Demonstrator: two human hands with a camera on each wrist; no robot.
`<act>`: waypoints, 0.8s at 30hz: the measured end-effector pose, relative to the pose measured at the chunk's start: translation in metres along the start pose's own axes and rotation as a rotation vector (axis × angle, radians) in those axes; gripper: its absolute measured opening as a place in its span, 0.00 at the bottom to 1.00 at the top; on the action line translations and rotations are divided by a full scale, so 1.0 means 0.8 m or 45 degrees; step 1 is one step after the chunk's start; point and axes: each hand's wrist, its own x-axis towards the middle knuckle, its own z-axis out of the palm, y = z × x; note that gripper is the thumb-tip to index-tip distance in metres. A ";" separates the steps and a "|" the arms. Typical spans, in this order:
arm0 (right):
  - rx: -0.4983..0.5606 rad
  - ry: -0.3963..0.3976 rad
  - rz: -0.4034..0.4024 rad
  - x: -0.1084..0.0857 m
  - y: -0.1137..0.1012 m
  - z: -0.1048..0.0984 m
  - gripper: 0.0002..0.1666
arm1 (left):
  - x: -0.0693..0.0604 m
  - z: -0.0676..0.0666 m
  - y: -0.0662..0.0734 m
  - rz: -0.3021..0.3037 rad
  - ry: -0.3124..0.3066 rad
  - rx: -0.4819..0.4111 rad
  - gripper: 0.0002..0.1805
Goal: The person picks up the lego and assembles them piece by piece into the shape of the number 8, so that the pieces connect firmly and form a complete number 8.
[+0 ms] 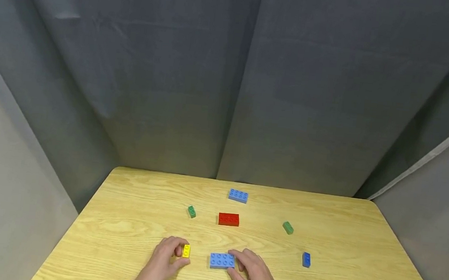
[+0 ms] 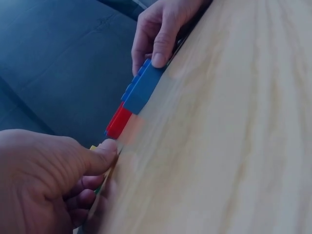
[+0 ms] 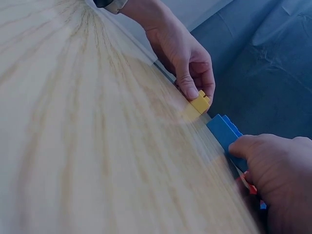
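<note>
Near the front of the table, my left hand [image 1: 161, 262] pinches a small yellow toy brick [image 1: 186, 251] between thumb and fingers. To its right, my right hand [image 1: 255, 278] grips the right end of a light blue eight-stud brick [image 1: 218, 260], studs up. A gap separates the two bricks. In the right wrist view, the yellow brick [image 3: 200, 101] is at the left hand's fingertips, and the blue brick [image 3: 224, 133] is under the right thumb. The left wrist view shows the blue brick [image 2: 143, 90] clearly, while the left thumb mostly hides the yellow one.
A red brick [image 1: 228, 219] lies beyond the hands, with another light blue brick [image 1: 238, 196] farther back. Small green bricks lie at left [image 1: 192, 211] and right [image 1: 288, 227]. A darker blue brick [image 1: 306, 259] sits right of the right hand. Grey curtains [image 1: 173, 85] surround the wooden table [image 1: 337, 277].
</note>
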 end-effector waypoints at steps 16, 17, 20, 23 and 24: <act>-0.028 -0.014 0.015 -0.004 -0.001 -0.001 0.26 | 0.000 0.002 0.009 -0.031 -0.150 -0.035 0.21; -0.032 -0.013 0.013 -0.003 -0.001 -0.001 0.26 | 0.001 0.002 0.009 -0.025 -0.148 -0.037 0.21; -0.037 -0.017 0.013 0.000 -0.002 -0.001 0.26 | 0.002 0.003 0.009 -0.018 -0.139 -0.042 0.21; -0.033 -0.034 0.029 0.002 -0.003 -0.001 0.26 | 0.004 0.006 0.010 -0.018 -0.142 -0.046 0.22; -0.032 -0.040 0.035 0.003 -0.004 -0.001 0.26 | 0.004 0.008 0.010 -0.020 -0.144 -0.044 0.22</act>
